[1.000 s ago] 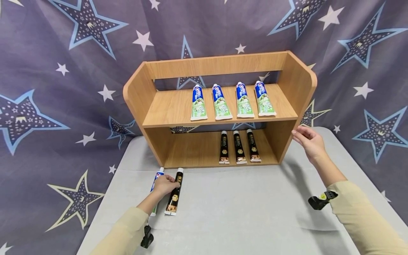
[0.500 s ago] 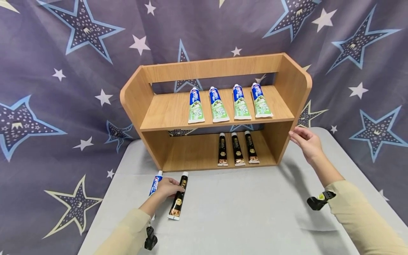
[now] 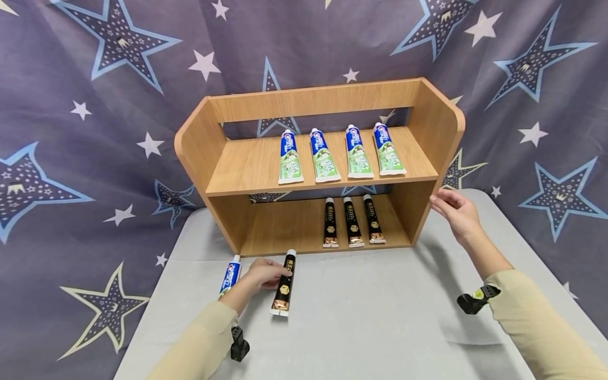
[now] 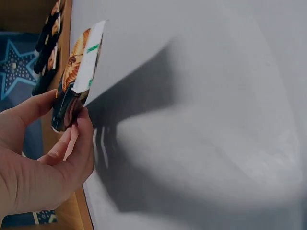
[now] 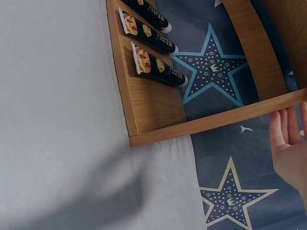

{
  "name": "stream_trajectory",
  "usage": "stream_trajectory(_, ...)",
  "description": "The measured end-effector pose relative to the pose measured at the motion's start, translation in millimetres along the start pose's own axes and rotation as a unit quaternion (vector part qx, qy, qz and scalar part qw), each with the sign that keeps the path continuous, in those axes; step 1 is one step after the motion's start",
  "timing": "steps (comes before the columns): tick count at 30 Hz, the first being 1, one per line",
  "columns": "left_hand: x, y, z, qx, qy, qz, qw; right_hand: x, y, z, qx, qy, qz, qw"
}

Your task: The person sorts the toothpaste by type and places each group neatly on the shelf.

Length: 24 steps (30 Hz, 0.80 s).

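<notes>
My left hand (image 3: 264, 273) pinches a black toothpaste tube (image 3: 284, 290) between thumb and fingers. The left wrist view has its white crimped end (image 4: 91, 60) uppermost and a shadow on the cloth beside it, the tube held off the table. A blue, white and green toothpaste tube (image 3: 230, 275) lies left of that hand, its lower end hidden by the arm. My right hand (image 3: 459, 214) touches the outer right side of the wooden shelf (image 3: 247, 166); in the right wrist view its fingers (image 5: 283, 127) reach the panel's edge nearly straight.
Several blue-and-green toothpaste tubes (image 3: 359, 153) lie in a row on the upper board. Three black tubes (image 3: 353, 221) lie on the right part of the lower board. Grey-white cloth (image 3: 361, 316) covers the table, and a star-patterned curtain (image 3: 119, 105) hangs behind.
My left hand has moved right with the black tube, away from the blue-and-green tube on the table. The right hand stays at the shelf's side. The head view has shifted slightly.
</notes>
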<state>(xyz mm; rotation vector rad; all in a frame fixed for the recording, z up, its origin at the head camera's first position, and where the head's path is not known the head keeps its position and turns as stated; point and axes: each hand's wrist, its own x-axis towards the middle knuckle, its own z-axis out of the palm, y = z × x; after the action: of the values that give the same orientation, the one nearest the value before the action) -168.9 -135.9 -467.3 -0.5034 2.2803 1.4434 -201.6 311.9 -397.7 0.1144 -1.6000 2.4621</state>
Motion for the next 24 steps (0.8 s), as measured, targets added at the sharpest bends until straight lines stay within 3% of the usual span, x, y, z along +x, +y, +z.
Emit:
stream_trajectory(8,3.6,15.7,13.3,-0.040,-0.009,0.001,0.9992,0.4,0,-1,0.004,-0.001,0.001,1.0000)
stream_trajectory(13,9.1,26.9,18.6,-0.043,-0.018,0.004,0.9989,0.5,1,0,0.003,-0.003,0.003,1.0000)
stream_trajectory(20,23.9,59.3,17.5,-0.040,-0.030,0.019,0.9986,0.8,1,-1,0.001,-0.001,-0.001,1.0000)
stream_trajectory(24,33.9,80.9,16.7,-0.043,-0.025,0.009,0.9987,1.3,1,-1,0.005,0.000,0.001,1.0000)
